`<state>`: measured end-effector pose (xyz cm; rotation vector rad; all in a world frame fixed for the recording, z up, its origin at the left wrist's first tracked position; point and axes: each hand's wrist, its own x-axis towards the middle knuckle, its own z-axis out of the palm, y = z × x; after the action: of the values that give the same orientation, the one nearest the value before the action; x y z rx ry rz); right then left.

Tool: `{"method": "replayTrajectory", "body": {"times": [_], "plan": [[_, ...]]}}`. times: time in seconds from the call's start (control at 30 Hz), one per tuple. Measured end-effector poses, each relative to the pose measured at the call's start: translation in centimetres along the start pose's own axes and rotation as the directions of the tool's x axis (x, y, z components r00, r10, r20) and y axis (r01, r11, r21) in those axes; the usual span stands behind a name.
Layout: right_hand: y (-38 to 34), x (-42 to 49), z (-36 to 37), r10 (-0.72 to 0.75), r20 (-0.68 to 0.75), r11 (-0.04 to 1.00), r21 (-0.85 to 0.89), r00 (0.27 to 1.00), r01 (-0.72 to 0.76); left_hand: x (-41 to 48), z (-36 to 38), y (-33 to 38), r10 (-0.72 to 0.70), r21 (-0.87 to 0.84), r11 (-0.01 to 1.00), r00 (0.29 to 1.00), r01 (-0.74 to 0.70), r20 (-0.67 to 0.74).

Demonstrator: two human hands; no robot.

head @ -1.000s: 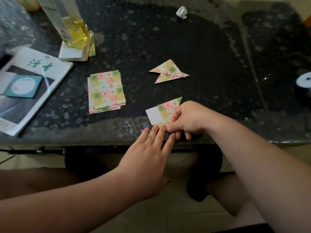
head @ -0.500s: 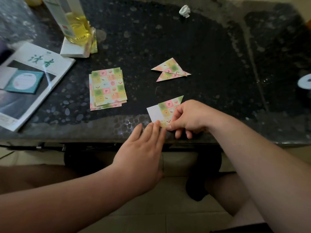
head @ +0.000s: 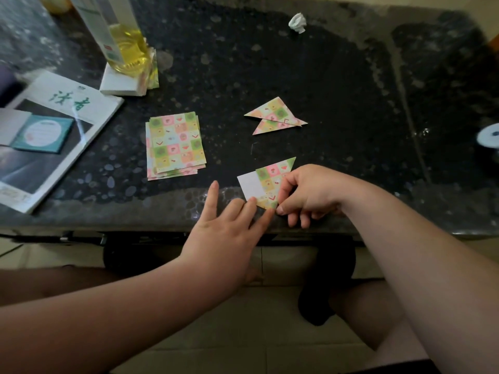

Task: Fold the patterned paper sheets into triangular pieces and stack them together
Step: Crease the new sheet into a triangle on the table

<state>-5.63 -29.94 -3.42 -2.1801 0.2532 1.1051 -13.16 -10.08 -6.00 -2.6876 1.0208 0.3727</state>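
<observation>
Half-folded sheet lies on dark surface, right of the sheet stack. Right hand pinches its near corner, fingers curled. Left hand, fingers straight, presses the same corner. Two folded triangles overlap right of stack, farther back.

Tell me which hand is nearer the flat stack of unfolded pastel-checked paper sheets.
Left. The left hand lies just right of the stack, nearer the person; the right hand is farther right, pinching the half-folded sheet.

Free gap btwn stack, triangles
</observation>
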Motion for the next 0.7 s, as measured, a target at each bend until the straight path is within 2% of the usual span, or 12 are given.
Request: {"method": "replayTrajectory", "body": {"times": [0.23,0.57,0.63,0.7], "plan": [[0.2,0.1,0.0,0.020,-0.014,0.999,0.038,1.000,-0.020,-0.9,-0.3,-0.7,-0.016,-0.019,1.000,1.000,0.017,0.021],[0.4,-0.3,0.6,-0.014,-0.051,0.999,0.035,0.999,0.015,-1.6,-2.0,-2.6,-0.134,-0.083,0.987,0.989,0.139,0.068],[0.4,-0.5,0.7,-0.027,-0.057,0.999,0.033,0.998,0.029,-1.9,-2.4,-2.6,-0.112,-0.126,0.984,0.989,0.123,0.094],[0.2,-0.8,0.8,-0.042,-0.076,0.999,0.013,0.996,0.043,-2.0,-2.9,-2.6,-0.106,-0.249,0.962,0.993,0.116,0.053]]}}
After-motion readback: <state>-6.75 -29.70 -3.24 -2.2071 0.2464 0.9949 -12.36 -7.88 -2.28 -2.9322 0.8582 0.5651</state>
